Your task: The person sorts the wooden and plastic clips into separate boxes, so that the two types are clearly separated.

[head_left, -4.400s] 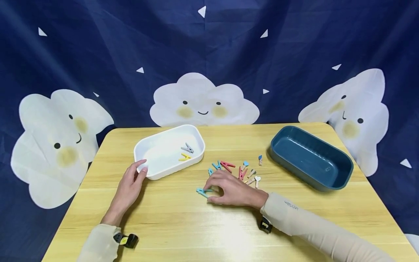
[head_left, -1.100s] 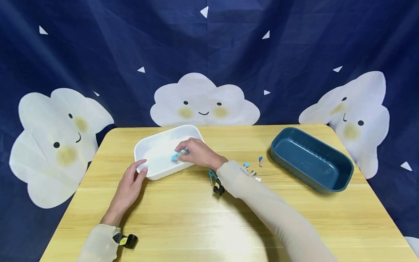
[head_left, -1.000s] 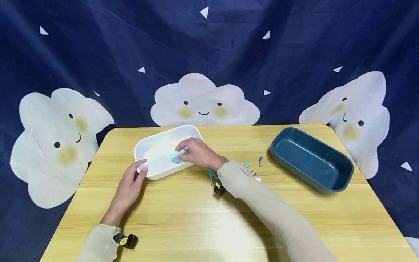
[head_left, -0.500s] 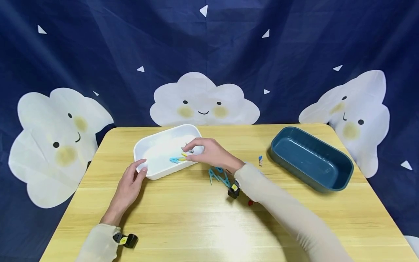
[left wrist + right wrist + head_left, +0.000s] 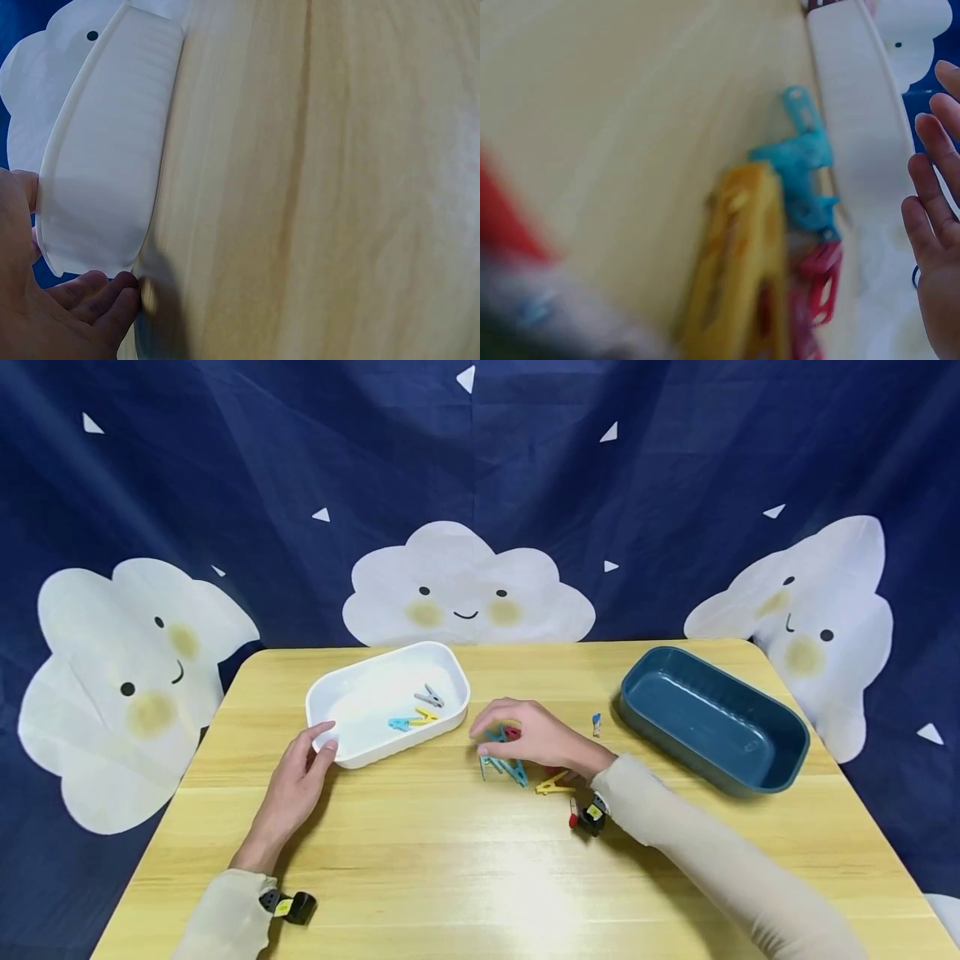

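Observation:
My left hand (image 5: 291,789) holds the near-left corner of a white plastic basin (image 5: 348,693), thumb at the rim and fingers low against the outer wall (image 5: 109,165). In the basin lie a grey clothespin (image 5: 430,697), a yellow clothespin (image 5: 425,717) and a light blue clothespin (image 5: 399,724). Right of the basin, my right hand (image 5: 536,739) hovers over a loose pile, fingers spread loosely with nothing between them. Under it show teal clothespins (image 5: 515,772), a red clothespin (image 5: 513,732) and a yellow clothespin (image 5: 552,785). The hand and sleeve hide part of the pile.
A dark blue-green basin (image 5: 712,718) stands at the right of the wooden table (image 5: 420,860), with nothing in it. Near it lies a small blue-topped peg (image 5: 596,725); a small red-topped peg (image 5: 573,814) lies by the right wrist camera. A cloud-patterned curtain (image 5: 525,460) hangs behind.
The right hand first pinched a light blue clothespin on the table and carried it into the white basin. It has let go and moved back right over the pile. The left hand stays put.

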### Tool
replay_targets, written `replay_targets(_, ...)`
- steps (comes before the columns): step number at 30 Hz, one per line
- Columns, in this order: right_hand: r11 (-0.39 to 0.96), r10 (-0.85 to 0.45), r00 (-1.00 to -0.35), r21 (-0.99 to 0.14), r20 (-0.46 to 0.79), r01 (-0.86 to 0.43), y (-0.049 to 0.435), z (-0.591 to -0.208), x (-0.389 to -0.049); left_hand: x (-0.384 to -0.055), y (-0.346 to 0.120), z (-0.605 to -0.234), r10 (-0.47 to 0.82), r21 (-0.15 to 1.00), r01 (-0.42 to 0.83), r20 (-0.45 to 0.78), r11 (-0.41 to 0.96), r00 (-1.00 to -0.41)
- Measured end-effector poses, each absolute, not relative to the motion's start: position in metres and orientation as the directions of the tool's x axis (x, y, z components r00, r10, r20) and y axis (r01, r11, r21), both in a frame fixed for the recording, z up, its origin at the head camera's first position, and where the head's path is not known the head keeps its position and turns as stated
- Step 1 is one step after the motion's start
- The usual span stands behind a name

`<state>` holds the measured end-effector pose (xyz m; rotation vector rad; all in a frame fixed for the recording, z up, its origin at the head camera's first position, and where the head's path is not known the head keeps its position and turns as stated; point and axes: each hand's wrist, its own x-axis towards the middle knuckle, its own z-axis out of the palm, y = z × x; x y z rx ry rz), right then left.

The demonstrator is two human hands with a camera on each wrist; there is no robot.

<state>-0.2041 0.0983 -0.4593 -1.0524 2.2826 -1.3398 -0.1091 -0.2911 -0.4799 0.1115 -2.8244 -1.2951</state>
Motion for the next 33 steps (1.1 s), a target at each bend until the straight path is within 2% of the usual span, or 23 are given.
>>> replay_targets(8,0.296,-0.704,-0.702,-0.854,0.108,-0.427,0.125,-0.474,-0.201,-0.109,-0.291,-0.479,-0.076,0.754,-0.062,-0.015,0.654,-0.997)
replay_targets(17,0.375,-0.665,-0.746,-0.841,0.050,-0.390,0.147,-0.484,-0.193,-0.109,-0.290,-0.479,-0.075,0.756,-0.059,-0.013,0.652,-0.997)
replay_targets(24,0.406,-0.668,-0.738,-0.787,0.092,-0.465,0.158,-0.488,-0.183,-0.110,-0.291,-0.479,-0.079,0.756,-0.057,-0.008,0.652,-0.997)
replay_targets(33,0.483,-0.669,-0.722,-0.636,0.176,-0.602,0.166,-0.489,-0.175,-0.109,-0.291,-0.480,-0.076,0.756,-0.065,-0.020,0.651,-0.997)
